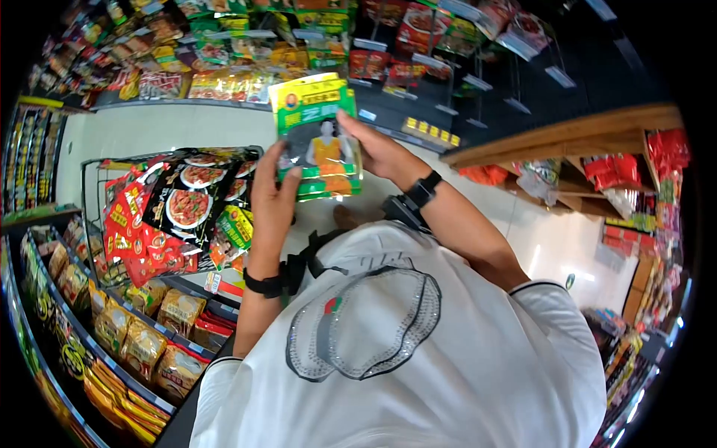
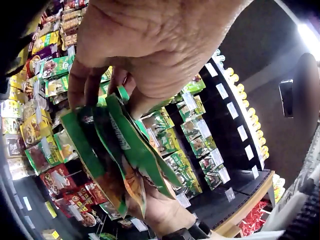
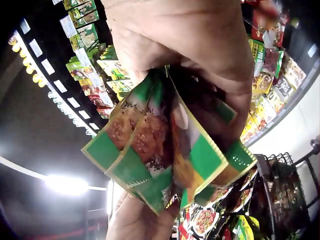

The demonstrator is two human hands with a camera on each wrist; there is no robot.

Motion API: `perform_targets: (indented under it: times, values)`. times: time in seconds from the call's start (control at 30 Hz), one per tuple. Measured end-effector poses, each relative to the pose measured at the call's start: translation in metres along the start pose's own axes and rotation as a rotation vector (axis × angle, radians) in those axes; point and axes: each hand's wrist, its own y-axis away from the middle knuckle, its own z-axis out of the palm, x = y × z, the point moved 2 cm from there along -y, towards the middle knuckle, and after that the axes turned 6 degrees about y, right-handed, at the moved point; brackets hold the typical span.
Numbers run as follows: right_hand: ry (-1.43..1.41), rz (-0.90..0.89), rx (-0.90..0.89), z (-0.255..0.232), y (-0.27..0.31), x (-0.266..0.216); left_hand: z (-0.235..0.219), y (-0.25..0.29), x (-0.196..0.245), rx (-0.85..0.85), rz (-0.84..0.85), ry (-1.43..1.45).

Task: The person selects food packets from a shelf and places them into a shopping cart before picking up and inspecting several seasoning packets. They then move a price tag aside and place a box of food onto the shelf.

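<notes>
A small stack of green and yellow food packets is held up in front of the chest, the front one showing a figure in yellow. My left hand grips the stack's left edge, thumb over the front. On the opposite side my right hand holds it, with its thumb also on the front. From the left wrist, several packets fan apart at their edges below the curled fingers. Brown food pictures show on the packets in the right wrist view, where the palm hides their upper ends.
To the left stands a wire shopping cart with black bags and red bags in it. Hanging packets line the shelves ahead. A low shelf with bagged goods runs along the left, and a wooden display stands at right.
</notes>
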Motion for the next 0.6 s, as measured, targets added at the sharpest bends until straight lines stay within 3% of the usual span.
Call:
perform_targets:
  times: [0.23,0.33,0.37,0.6]
  values:
    - [0.025,0.067,0.04,-0.005,-0.007,0.004,0.001,-0.004,-0.006,0.007,-0.101,0.071]
    - [0.016,0.059,0.035,-0.026,-0.013,0.008,0.007,-0.011,-0.001,-0.004,-0.054,0.032]
    - [-0.021,-0.01,0.032,-0.004,0.002,-0.012,0.01,-0.013,-0.001,0.003,-0.072,0.08]
    - [-0.016,0.006,0.025,-0.012,0.01,-0.034,0.022,-0.03,0.008,0.043,-0.007,0.027]
